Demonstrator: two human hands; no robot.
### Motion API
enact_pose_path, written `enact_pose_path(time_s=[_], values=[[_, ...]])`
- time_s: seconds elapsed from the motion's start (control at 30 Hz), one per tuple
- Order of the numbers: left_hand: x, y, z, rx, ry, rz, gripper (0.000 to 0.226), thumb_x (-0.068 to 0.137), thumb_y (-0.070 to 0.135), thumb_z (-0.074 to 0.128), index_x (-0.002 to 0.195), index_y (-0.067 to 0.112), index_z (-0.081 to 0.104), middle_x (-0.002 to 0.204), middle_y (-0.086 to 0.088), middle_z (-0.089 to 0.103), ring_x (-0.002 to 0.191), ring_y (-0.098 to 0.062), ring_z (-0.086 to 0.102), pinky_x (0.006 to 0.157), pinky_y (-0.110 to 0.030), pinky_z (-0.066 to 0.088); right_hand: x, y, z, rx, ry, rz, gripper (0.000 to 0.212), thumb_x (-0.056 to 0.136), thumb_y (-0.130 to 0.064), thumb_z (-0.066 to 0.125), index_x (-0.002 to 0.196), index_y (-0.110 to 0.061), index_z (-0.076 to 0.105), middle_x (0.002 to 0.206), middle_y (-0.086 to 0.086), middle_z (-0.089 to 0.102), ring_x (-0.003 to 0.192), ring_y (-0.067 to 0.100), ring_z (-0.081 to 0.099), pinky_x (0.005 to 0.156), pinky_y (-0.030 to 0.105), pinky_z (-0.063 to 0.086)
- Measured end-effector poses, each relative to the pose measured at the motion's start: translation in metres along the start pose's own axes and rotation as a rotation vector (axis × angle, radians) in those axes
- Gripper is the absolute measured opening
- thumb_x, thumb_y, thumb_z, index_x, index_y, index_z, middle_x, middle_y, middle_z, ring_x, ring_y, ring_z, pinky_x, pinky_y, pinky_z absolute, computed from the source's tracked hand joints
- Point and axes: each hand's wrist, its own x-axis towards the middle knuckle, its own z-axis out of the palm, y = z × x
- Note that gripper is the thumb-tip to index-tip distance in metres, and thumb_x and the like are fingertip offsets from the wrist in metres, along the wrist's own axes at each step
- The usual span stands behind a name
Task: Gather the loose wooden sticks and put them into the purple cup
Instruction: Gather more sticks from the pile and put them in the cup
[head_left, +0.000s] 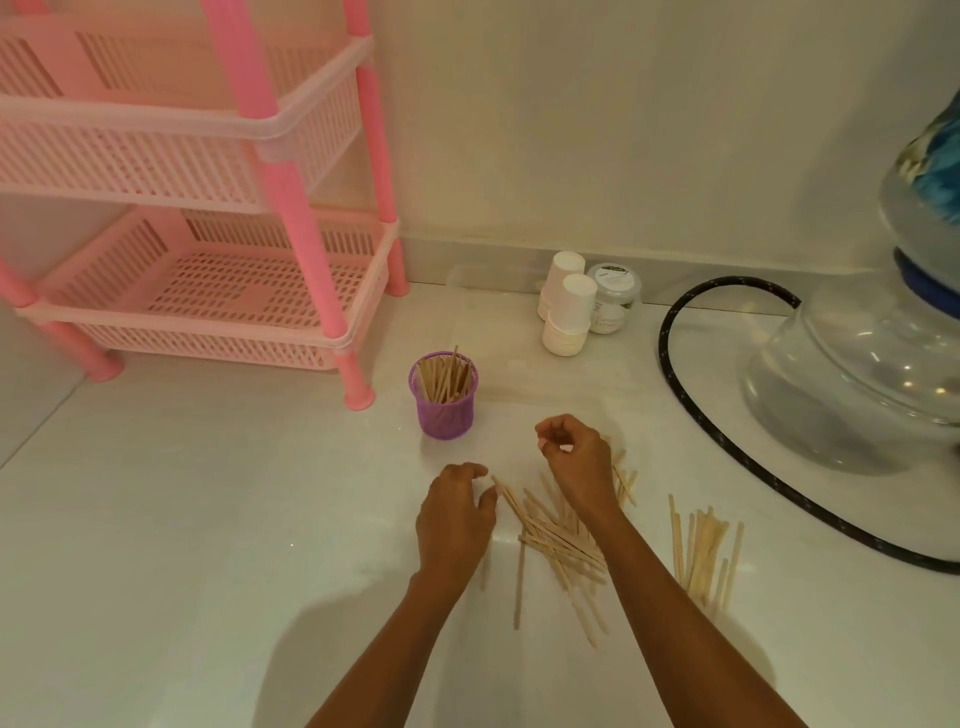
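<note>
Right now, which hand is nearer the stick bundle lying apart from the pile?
Right. The right hand is left of the bundle, over the pile; the left hand is farther left, past the pile.

rack (171, 291): we lose its top and left side at the frame's upper left edge.
vessel (872, 374): cut by the right edge, and its top blurs.
jar (615, 301): the label print is too small for us to read.
sticks (556, 540): part of the pile hides under the right hand (579, 457).
left hand (452, 519): we cannot tell whether it pinches a stick, nor whether the right does.
</note>
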Motion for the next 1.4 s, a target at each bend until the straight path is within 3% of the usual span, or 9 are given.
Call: enact_pose_path(time_s=[0.13, 0.23, 0.47, 0.63, 0.97, 1.17, 1.23, 1.4], values=[[-0.008, 0.004, 0.008, 0.280, -0.044, 0.040, 0.041, 0.095, 0.041, 0.052, 0.132, 0.023, 0.052, 0.134, 0.003, 0.051, 0.120, -0.014, 0.050, 0.101, -0.027, 0.041, -0.019, 0.021, -0.009, -0.285, -0.115, -0.067, 0.019, 0.086, -0.007, 0.062, 0.100, -0.016, 0.071, 0.102, 0.000, 0.066, 0.104, 0.019, 0.056, 0.091, 0.032, 0.049], [-0.011, 0.008, 0.016, 0.424, -0.047, 0.063, 0.044, 0.096, 0.044, 0.048, 0.133, 0.021, 0.049, 0.132, 0.000, 0.051, 0.118, -0.016, 0.048, 0.098, -0.029, 0.040, -0.034, 0.031, -0.015, -0.450, -0.172, -0.075, 0.025, 0.088, -0.013, 0.060, 0.112, -0.015, 0.068, 0.116, 0.006, 0.061, 0.118, 0.022, 0.046, 0.100, 0.033, 0.042], [-0.012, 0.022, 0.031, 0.605, 0.001, 0.014, 0.060, 0.089, 0.061, 0.044, 0.123, 0.013, 0.049, 0.120, -0.006, 0.053, 0.110, -0.023, 0.051, 0.089, -0.036, 0.041, -0.063, 0.041, -0.027, -0.653, -0.239, -0.101, 0.048, 0.087, -0.038, 0.060, 0.130, -0.017, 0.054, 0.128, 0.003, 0.048, 0.121, 0.020, 0.037, 0.102, 0.030, 0.038], [-0.007, 0.029, 0.036, 0.608, -0.025, -0.029, 0.061, 0.087, 0.060, 0.051, 0.124, 0.011, 0.047, 0.122, -0.007, 0.052, 0.113, -0.024, 0.051, 0.091, -0.036, 0.041, -0.075, 0.045, -0.030, -0.778, -0.287, -0.117, 0.061, 0.078, -0.051, 0.065, 0.128, -0.018, 0.052, 0.128, 0.003, 0.043, 0.119, 0.022, 0.037, 0.098, 0.031, 0.041], [-0.006, 0.027, 0.024, 0.347, -0.099, -0.097, 0.038, 0.089, 0.034, 0.063, 0.120, 0.014, 0.050, 0.113, -0.007, 0.056, 0.102, -0.024, 0.060, 0.076, -0.030, 0.046, -0.080, 0.045, -0.034, -0.716, -0.295, -0.132, 0.032, 0.092, -0.025, 0.059, 0.122, -0.017, 0.058, 0.120, 0.001, 0.048, 0.117, 0.017, 0.043, 0.089, 0.026, 0.047], [-0.010, 0.027, 0.014, 0.189, -0.055, -0.135, 0.028, 0.092, 0.021, 0.058, 0.119, 0.014, 0.056, 0.112, -0.004, 0.063, 0.097, -0.020, 0.063, 0.081, -0.029, 0.049, -0.082, 0.043, -0.031, -0.717, -0.278, -0.105, 0.025, 0.092, -0.015, 0.054, 0.116, -0.015, 0.062, 0.114, 0.004, 0.052, 0.107, 0.020, 0.052, 0.084, 0.029, 0.049], [-0.016, 0.025, 0.009, 0.249, -0.051, -0.142, 0.031, 0.093, 0.030, 0.057, 0.120, 0.016, 0.054, 0.116, -0.003, 0.060, 0.101, -0.018, 0.061, 0.081, -0.028, 0.047, -0.083, 0.042, -0.029, -0.717, -0.268, -0.093, 0.023, 0.092, -0.015, 0.054, 0.114, -0.013, 0.061, 0.112, 0.004, 0.052, 0.104, 0.020, 0.053, 0.082, 0.029, 0.049], [-0.036, 0.018, 0.004, 0.481, -0.146, -0.220, 0.073, 0.073, 0.070, 0.064, 0.119, 0.015, 0.048, 0.113, -0.001, 0.059, 0.102, -0.019, 0.061, 0.078, -0.029, 0.049, -0.082, 0.039, -0.027, -0.710, -0.211, -0.054, 0.026, 0.092, -0.028, 0.057, 0.111, -0.010, 0.057, 0.115, 0.004, 0.052, 0.104, 0.021, 0.055, 0.077, 0.025, 0.043]])
